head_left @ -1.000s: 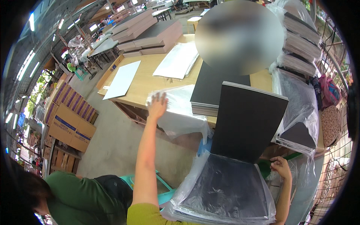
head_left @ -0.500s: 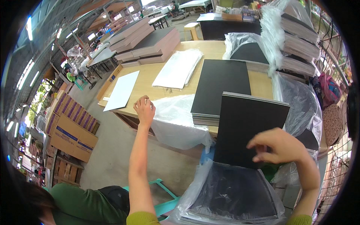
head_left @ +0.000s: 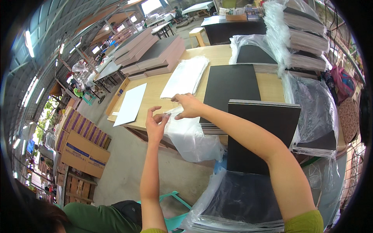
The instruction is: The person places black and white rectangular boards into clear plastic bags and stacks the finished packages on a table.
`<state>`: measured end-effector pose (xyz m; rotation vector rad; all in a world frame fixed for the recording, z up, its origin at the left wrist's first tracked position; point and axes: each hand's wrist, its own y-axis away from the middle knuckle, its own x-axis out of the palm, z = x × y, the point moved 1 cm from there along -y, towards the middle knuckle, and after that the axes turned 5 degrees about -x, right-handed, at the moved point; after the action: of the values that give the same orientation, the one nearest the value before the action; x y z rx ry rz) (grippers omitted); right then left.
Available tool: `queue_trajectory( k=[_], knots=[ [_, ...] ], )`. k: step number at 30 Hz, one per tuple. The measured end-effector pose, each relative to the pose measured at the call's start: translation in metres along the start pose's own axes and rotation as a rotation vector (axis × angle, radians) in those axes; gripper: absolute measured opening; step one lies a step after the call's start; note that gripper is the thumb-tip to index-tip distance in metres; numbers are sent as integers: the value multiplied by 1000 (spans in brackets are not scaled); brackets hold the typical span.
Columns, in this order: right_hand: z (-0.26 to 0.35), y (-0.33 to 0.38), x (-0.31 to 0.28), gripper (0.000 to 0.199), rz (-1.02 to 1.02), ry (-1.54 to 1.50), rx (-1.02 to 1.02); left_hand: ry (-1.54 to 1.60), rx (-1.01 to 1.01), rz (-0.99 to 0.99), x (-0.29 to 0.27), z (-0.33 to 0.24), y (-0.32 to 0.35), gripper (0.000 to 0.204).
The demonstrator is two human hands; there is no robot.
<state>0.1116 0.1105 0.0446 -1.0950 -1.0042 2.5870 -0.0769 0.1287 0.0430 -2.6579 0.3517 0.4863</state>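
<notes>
Item: clear, crumpled plastic bag, draped over the near edge of the pale wooden bench and hanging down toward the floor.
Left hand: raised at the bag's upper left corner, thumb and fingers pinched on the film's edge.
Right hand: reaching in from the right, fingers closed on the same top edge, just beside the left hand.
Adjacent: flat stack of black rectangular boards lying on the bench, touching the bag's right side.
Near right: upright black board stack leaning at the bench edge, standing in an open plastic sack of black boards below it.
Far left of the bag: white rectangular sheet flat on the bench; folded pile of white plastic bags beyond it.
Far right: wrapped bundles of boards, stacked high.
Floor, left: brown cardboard cartons.
</notes>
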Motion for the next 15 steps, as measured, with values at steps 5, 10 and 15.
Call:
queue_trajectory(
  k=[5, 10, 15],
  knots=[
    [12, -20, 2, 16, 154, -262, 159, 246, 81, -67, 5, -13, 7, 53],
    [13, -20, 2, 13, -45, -218, 87, 295, -49, -63, 9, -22, 3, 54],
    [4, -11, -4, 14, 277, -238, 13, 179, 16, -93, 7, -19, 4, 52]
  ],
)
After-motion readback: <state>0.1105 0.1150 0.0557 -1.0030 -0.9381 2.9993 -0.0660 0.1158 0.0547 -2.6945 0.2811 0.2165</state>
